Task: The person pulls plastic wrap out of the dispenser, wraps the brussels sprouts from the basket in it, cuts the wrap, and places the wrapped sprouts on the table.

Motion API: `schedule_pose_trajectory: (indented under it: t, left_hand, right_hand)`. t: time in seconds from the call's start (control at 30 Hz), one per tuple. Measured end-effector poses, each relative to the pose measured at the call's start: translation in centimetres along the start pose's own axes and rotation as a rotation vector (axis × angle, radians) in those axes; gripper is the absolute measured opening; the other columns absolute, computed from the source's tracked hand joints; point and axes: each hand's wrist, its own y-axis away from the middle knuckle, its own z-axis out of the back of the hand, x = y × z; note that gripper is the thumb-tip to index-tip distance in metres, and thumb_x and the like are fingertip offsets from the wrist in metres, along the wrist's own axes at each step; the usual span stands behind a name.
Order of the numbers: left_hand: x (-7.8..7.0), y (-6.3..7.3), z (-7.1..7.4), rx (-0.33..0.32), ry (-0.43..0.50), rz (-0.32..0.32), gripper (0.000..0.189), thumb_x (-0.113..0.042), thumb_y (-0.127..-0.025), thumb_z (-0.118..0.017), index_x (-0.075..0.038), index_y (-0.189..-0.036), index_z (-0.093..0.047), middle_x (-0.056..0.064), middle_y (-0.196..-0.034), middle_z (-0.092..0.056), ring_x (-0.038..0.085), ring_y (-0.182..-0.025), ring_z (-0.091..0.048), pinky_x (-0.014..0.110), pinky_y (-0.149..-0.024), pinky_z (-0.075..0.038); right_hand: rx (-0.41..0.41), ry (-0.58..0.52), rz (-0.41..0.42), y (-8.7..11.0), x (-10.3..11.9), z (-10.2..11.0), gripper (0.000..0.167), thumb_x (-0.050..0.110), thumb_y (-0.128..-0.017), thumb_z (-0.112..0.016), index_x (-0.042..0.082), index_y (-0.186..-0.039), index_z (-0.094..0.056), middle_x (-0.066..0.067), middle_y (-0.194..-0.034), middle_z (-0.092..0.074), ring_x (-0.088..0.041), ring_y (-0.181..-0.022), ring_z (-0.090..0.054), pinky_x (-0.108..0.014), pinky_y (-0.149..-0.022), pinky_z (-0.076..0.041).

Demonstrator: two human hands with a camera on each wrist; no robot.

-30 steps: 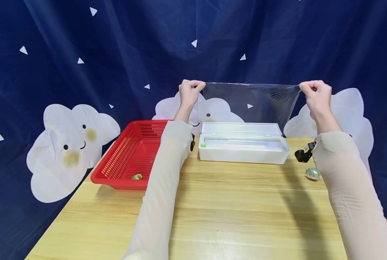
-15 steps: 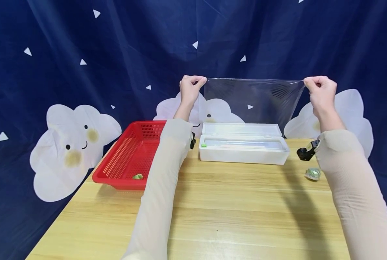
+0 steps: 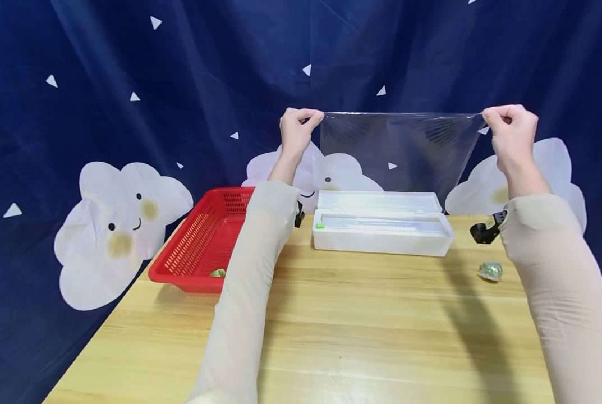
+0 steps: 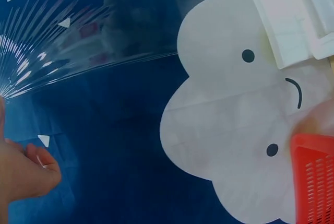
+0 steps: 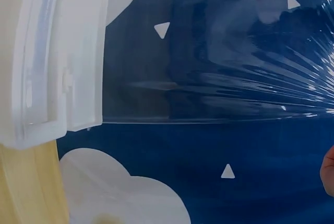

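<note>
Head view: clear film raised higher

Since one second ago, the film has been lifted further above the white box; more length is apparently drawn out. Its upper corners are pinched by the left hand and right hand, both arms being outstretched.

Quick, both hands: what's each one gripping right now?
Left hand: closed, pinching one upper corner of the plastic wrap.
Right hand: closed, pinching the other upper corner of the plastic wrap.
</note>
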Motion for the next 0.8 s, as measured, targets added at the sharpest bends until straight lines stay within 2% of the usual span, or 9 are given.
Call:
schedule_pose_trajectory:
  t: [0.27,0.5,0.63,0.8]
  left_hand:
    - [-1.2,0.0,0.9,0.003,0.010,-0.055,0.016,-0.015,-0.079,-0.070,-0.003,-0.090,-0.073,0.004,-0.082,-0.057,0.008,-0.080,-0.047,0.014,-0.073,-0.034]
    - [-2.1,0.1,2.4,0.048,-0.009,-0.067,0.017,-0.016,-0.079,-0.071,-0.003,-0.090,-0.073,0.002,-0.083,-0.057,0.012,-0.085,-0.048,0.014,-0.075,-0.035]
    - [-3.0,0.1,3.0,0.071,-0.030,-0.105,0.017,-0.016,-0.079,-0.071,-0.003,-0.090,-0.073,0.001,-0.081,-0.055,0.012,-0.084,-0.049,0.015,-0.075,-0.037]
    - [-3.9,0.0,3.6,0.112,-0.038,-0.142,0.018,-0.015,-0.079,-0.071,-0.002,-0.091,-0.073,0.000,-0.080,-0.054,0.019,-0.090,-0.051,0.018,-0.082,-0.041]
  right_hand:
    - [-0.012,-0.024,0.049,0.0,1.0,0.1,0.032,-0.001,-0.081,-0.060,0.022,-0.059,-0.065,0.008,-0.070,-0.048,-0.001,-0.070,-0.042,-0.013,-0.061,-0.032]
    - [-0.014,-0.050,0.091,0.5,1.9,0.1,0.029,-0.003,-0.080,-0.061,0.018,-0.061,-0.069,0.006,-0.069,-0.047,-0.001,-0.068,-0.041,-0.012,-0.057,-0.031]
    - [-0.017,-0.074,0.095,0.5,2.6,0.4,0.028,-0.004,-0.079,-0.060,0.015,-0.061,-0.069,0.005,-0.069,-0.047,-0.002,-0.067,-0.041,-0.012,-0.056,-0.030]
    - [-0.013,-0.076,0.119,0.6,3.5,0.9,0.026,-0.005,-0.079,-0.061,0.013,-0.062,-0.070,0.005,-0.070,-0.048,-0.002,-0.068,-0.042,-0.012,-0.056,-0.030]
